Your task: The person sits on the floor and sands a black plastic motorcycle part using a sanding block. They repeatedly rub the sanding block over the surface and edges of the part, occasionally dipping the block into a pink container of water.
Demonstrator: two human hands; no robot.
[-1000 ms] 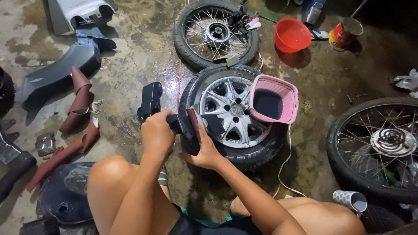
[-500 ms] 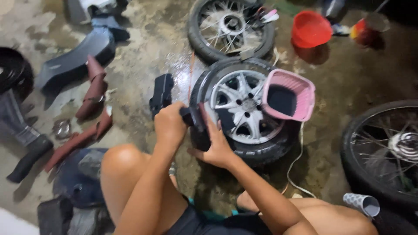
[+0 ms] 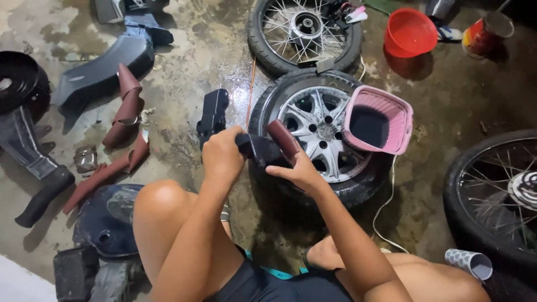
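A black tyre on a silver cast-alloy wheel (image 3: 321, 131) lies flat on the wet concrete floor (image 3: 196, 61) just ahead of the person's knees, carrying a pink plastic basket (image 3: 377, 120) on its rim, so it appears to serve as a low work rest. Over its near edge the left hand (image 3: 222, 155) is clamped around a small black plastic part (image 3: 258, 150), bracing it. The right hand (image 3: 299, 170), wrist bent, presses what looks like a reddish-brown sheet of sandpaper (image 3: 284, 140) against that part, fingers closed on it.

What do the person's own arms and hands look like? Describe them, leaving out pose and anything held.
Both arms are bare to the edge of view, with no sleeves showing. The left hand and right hand wear no gloves, and no rings, watch or bands can be seen. No markings show.
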